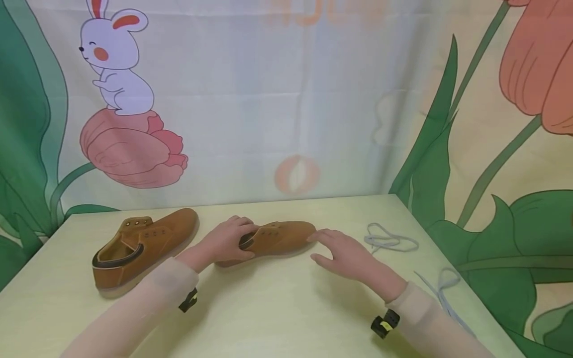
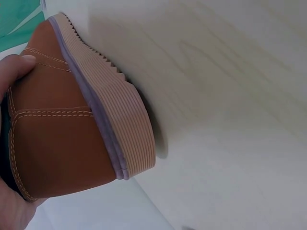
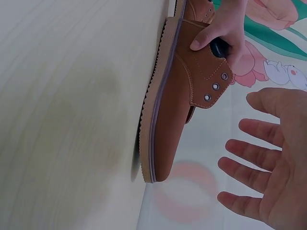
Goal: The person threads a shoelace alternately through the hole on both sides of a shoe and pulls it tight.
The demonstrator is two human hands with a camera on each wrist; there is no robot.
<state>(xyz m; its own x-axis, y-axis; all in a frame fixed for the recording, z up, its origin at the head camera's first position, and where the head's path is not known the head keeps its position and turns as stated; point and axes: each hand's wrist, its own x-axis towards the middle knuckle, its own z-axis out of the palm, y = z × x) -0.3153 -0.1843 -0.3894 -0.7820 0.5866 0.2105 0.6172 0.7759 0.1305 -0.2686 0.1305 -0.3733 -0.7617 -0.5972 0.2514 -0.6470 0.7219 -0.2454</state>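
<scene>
A brown low-cut shoe (image 1: 286, 237) with eyelets and no lace through them points its toe to the right on the table. My left hand (image 1: 229, 242) grips it around the heel and opening, the thumb (image 2: 19, 67) pressing on the near side. In the right wrist view, the left hand's fingers go over the collar. My right hand (image 1: 346, 254) hovers by the toe with fingers spread and holds nothing; in its wrist view the palm (image 3: 288, 167) stands apart from the shoe. The ribbed tan sole (image 2: 127, 124) shows up close in the left wrist view.
A second brown shoe (image 1: 172, 231), also unlaced, stands left of the left forearm. Two pale laces lie at the right: a looped lace (image 1: 386, 243) farther back, another lace (image 1: 442, 296) near the right edge. A printed curtain (image 1: 233, 124) hangs behind the table.
</scene>
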